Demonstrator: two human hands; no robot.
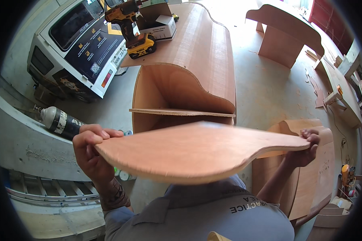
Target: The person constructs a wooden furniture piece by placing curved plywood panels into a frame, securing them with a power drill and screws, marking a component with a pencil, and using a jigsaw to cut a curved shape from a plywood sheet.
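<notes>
Stretching across mid-view, a curved plywood panel (197, 153) is grasped by the left hand (91, 150) at nine o'clock and the right hand (305, 156) at three; beyond, at twelve, stands a curved wooden cabinet (207, 48), a cordless impact driver (128, 30) resting on it toward eleven.

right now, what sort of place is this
Most likely a woodworking shop: a cut, curved-edged wooden panel is held up, a cordless driver stands on a curved wooden unit, and wood-coloured scraps lie on the floor.
</notes>
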